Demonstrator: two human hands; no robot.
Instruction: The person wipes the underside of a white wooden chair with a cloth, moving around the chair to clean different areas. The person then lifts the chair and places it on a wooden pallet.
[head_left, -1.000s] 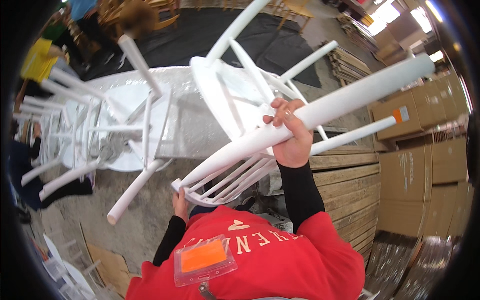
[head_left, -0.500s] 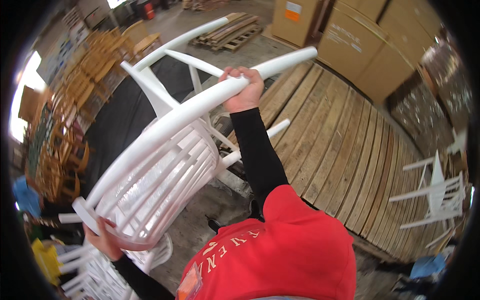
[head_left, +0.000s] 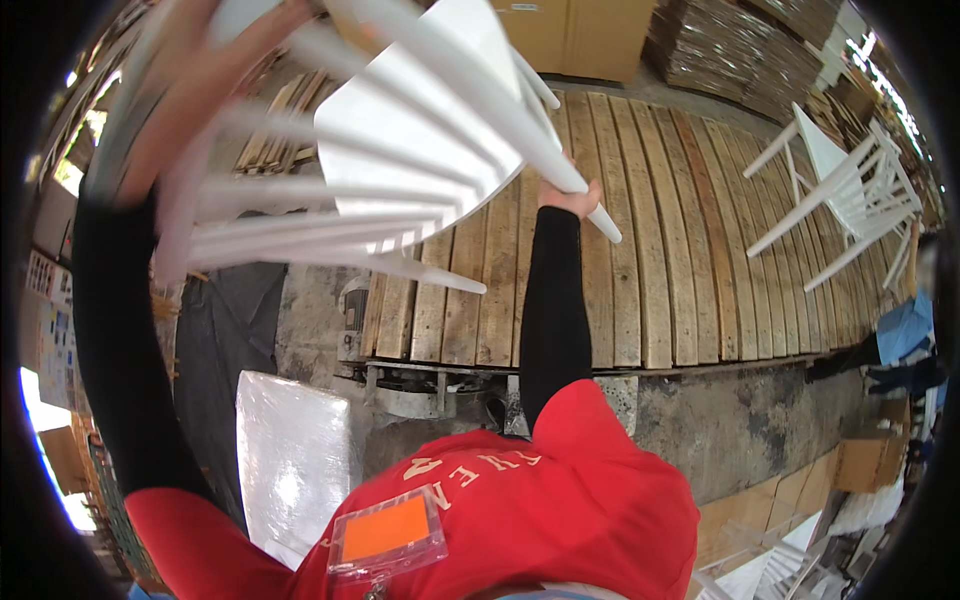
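I hold a white wooden chair (head_left: 420, 130) up in the air, its seat and legs blurred by motion. My left hand (head_left: 185, 90) grips it high at the upper left, close to the camera. My right hand (head_left: 570, 198) is closed around a chair leg further out, over the wooden slat platform (head_left: 660, 260). Both my arms wear black sleeves under a red shirt.
Another white chair (head_left: 840, 190) lies on the platform at the right. A person in blue (head_left: 900, 335) stands by the right edge. A plastic-wrapped white panel (head_left: 295, 460) sits on the concrete floor at my left. Cardboard boxes (head_left: 585, 35) stand beyond the platform.
I have turned further with the chair; it has swung up and left across the view. The slat platform now fills the middle and the second chair sits nearer the upper right.
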